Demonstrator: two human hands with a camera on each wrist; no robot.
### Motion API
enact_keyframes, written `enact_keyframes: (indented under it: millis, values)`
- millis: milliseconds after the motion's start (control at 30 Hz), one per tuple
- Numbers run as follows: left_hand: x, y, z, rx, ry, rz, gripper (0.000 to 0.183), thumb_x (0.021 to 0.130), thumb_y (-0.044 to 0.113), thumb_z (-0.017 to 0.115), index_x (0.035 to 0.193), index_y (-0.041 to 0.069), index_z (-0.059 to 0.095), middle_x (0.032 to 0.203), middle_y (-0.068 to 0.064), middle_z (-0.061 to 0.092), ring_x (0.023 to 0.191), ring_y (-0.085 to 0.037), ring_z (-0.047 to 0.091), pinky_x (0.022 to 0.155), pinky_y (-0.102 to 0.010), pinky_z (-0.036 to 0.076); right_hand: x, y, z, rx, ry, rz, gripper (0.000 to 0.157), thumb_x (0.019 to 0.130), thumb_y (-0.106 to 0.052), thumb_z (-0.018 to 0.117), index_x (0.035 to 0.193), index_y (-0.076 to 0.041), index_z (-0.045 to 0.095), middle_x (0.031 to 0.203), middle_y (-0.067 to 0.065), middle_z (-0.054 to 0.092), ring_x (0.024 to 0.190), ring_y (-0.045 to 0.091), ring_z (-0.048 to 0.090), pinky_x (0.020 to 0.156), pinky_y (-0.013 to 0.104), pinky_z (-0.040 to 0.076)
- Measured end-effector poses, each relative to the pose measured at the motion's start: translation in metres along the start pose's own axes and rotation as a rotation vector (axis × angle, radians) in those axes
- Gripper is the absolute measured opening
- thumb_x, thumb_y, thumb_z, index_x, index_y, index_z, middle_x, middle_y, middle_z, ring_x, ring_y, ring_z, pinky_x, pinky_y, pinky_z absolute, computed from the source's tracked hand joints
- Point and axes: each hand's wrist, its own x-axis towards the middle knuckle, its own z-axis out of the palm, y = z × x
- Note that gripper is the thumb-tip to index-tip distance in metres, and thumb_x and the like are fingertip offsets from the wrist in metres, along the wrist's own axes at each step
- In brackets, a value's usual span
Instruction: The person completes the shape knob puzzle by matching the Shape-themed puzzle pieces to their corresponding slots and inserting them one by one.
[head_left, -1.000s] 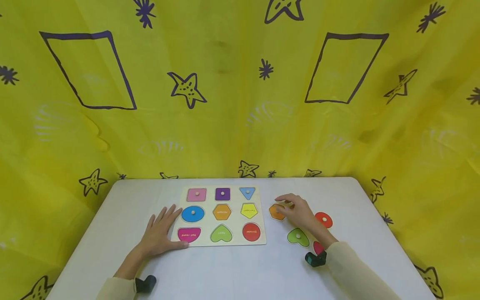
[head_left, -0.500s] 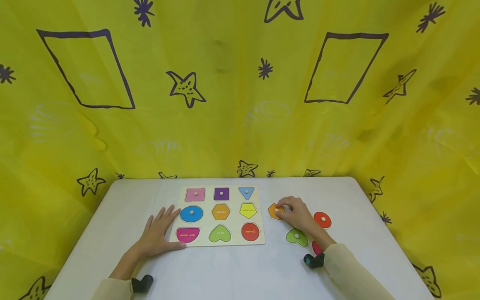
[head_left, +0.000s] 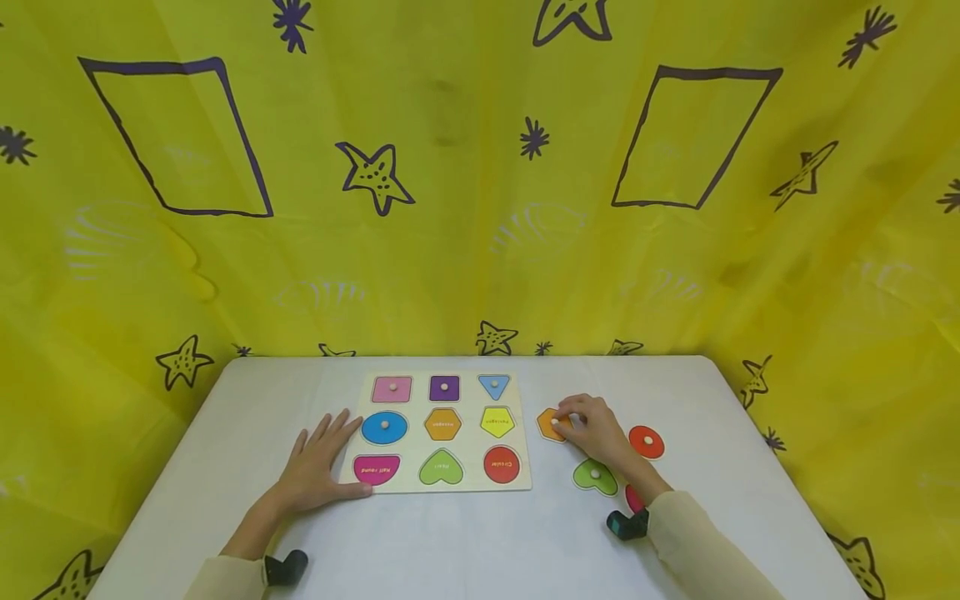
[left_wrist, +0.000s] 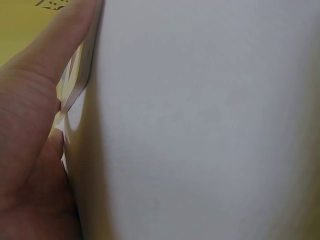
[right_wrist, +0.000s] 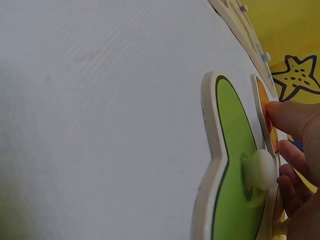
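My left hand point(head_left: 315, 471) lies with spread fingers at the left edge of a wooden shape puzzle board point(head_left: 468, 482), its thumb on the near left corner. In the left wrist view the thumb point(left_wrist: 55, 42) rests along the board's edge. To the right of the board, my right hand point(head_left: 596, 427) pinches the knob of an orange hexagon puzzle piece point(head_left: 546, 427), which lies flat on the table. A green heart piece point(right_wrist: 232, 130) with a white knob is nearest the right wrist camera. In the head view a red round piece point(head_left: 647, 442) lies right of the hand.
Pink rectangle point(head_left: 392, 389), purple square point(head_left: 445, 388), blue triangle point(head_left: 494, 386) and blue oval point(head_left: 385, 428) pieces with knobs sit in the board. Its other recesses show printed shapes. A magenta piece point(head_left: 634, 498) is partly hidden by the right wrist. A yellow curtain point(head_left: 435, 275) hangs behind the table.
The right thumb and fingertips have closed on the hexagon's knob, having been apart just over it one second ago. The left hand keeps its place on the board.
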Motion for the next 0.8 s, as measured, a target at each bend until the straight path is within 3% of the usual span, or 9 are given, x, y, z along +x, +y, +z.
enact_keyframes:
  millis: [800]
  values:
    - [-0.0003,0.0027,-0.0003,0.003,0.011,-0.006,0.112,0.069,0.064,0.084,0.157,0.011,0.041,0.164,-0.023,0.031,0.151,-0.051,0.016,0.117,-0.075,0.005,0.0009,-0.0004,0.0006,-0.007,-0.008,0.045,0.010,0.089,-0.016,0.083,0.098,-0.011,0.081,0.120,0.010,0.069,0.112,0.031,0.057,0.095,0.047,0.054]
